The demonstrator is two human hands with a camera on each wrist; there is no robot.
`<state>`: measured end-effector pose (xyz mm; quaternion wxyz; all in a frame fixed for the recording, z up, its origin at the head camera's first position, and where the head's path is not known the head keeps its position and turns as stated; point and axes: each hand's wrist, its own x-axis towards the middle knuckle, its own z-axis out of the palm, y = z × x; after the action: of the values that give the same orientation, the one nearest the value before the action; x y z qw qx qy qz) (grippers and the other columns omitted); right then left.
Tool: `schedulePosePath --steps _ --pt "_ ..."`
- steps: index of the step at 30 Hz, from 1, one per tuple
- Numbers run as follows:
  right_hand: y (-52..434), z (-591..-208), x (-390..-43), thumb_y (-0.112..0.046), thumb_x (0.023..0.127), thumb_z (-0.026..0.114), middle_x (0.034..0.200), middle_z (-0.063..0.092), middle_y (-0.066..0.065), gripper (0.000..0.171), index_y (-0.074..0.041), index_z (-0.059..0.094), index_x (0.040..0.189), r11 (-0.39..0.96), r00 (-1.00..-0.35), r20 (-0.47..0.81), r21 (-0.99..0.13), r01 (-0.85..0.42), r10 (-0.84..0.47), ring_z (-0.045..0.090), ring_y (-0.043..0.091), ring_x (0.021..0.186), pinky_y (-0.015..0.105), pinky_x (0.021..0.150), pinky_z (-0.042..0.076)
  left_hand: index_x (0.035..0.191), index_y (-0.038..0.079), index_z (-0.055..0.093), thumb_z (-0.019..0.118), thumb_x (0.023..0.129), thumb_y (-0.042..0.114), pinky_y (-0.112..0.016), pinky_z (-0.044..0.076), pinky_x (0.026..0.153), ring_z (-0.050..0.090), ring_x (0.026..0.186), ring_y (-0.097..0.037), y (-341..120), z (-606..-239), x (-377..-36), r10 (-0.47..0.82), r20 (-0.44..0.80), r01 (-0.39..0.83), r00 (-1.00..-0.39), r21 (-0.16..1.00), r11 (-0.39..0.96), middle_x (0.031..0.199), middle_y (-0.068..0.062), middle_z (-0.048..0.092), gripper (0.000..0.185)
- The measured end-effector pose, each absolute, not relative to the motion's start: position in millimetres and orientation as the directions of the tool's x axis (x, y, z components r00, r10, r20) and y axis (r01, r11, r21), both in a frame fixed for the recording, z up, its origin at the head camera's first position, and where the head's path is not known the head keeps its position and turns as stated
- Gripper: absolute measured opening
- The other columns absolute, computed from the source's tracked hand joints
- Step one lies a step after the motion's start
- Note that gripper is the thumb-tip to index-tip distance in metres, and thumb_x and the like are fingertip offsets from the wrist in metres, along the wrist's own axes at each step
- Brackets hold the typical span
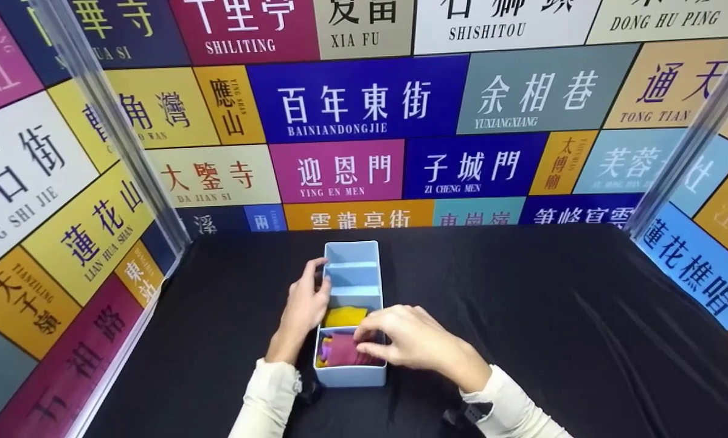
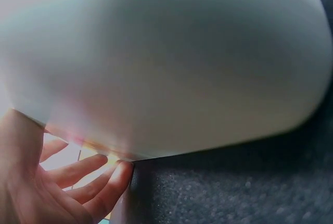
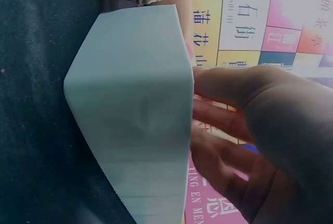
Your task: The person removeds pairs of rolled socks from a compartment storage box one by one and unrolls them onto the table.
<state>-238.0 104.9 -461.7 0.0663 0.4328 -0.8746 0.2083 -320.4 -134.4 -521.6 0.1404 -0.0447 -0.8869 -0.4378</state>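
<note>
A long light-blue storage box (image 1: 351, 378) with dividers stands on the black-covered table, its far compartments showing bare blue walls. My left hand (image 1: 306, 307) rests along its left wall, the fingertips at the rim. In the left wrist view the spread, loosely bent fingers (image 2: 106, 195) meet the edge of the box. In the nearest compartment lies a folded maroon cloth (image 1: 342, 350), with purple and yellow pieces beside it. Thumb and forefinger of my right hand (image 1: 421, 340) pinch the maroon cloth at its right side. A yellow folded cloth (image 1: 345, 316) fills the compartment behind.
Black cloth (image 1: 509, 304) covers the table, with wrinkles at the right. Colourful panels (image 1: 351, 97) with Chinese place names stand behind and at both sides. Clear corner posts (image 1: 686, 131) rise at the table's back corners.
</note>
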Motion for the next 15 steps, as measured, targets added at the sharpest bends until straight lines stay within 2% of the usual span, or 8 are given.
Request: schedulePosePath --steps 5,11,15 --pt "102.9 -460.2 -237.0 -0.051 0.093 0.084 0.096 0.080 -0.016 0.027 -0.030 0.083 0.109 0.584 -0.641 0.261 -0.268 -0.766 -0.722 0.075 0.010 0.079 0.030 0.063 0.055 0.148 0.027 0.058 0.062 0.108 0.025 -0.051 0.059 0.098 0.076 0.106 -0.027 -135.1 -521.6 -319.9 -0.046 0.282 0.197 -0.958 0.768 0.609 0.126 -0.008 0.079 0.040" --pt "98.6 -459.2 -236.7 -0.049 0.090 0.086 0.095 0.081 -0.014 0.029 -0.028 0.083 0.110 0.615 -0.656 0.211 -0.231 -0.754 -0.725 0.075 0.007 0.078 0.030 0.065 0.057 0.148 0.024 0.058 0.062 0.108 0.024 -0.051 0.059 0.097 0.076 0.105 -0.027 -134.7 -521.2 -319.9 -0.044 0.284 0.202 -0.958 0.773 0.601 0.124 -0.009 0.079 0.040" --pt "94.4 -456.2 -237.3 -0.047 0.089 0.088 0.087 0.077 -0.014 0.028 -0.027 0.083 0.107 0.613 -0.647 0.171 -0.213 -0.761 -0.744 0.064 0.003 0.070 0.027 0.060 0.051 0.148 0.023 0.058 0.061 0.109 0.024 -0.051 0.060 0.097 0.077 0.107 -0.026 -134.8 -521.2 -320.1 -0.044 0.284 0.203 -0.958 0.777 0.596 0.126 -0.009 0.079 0.039"
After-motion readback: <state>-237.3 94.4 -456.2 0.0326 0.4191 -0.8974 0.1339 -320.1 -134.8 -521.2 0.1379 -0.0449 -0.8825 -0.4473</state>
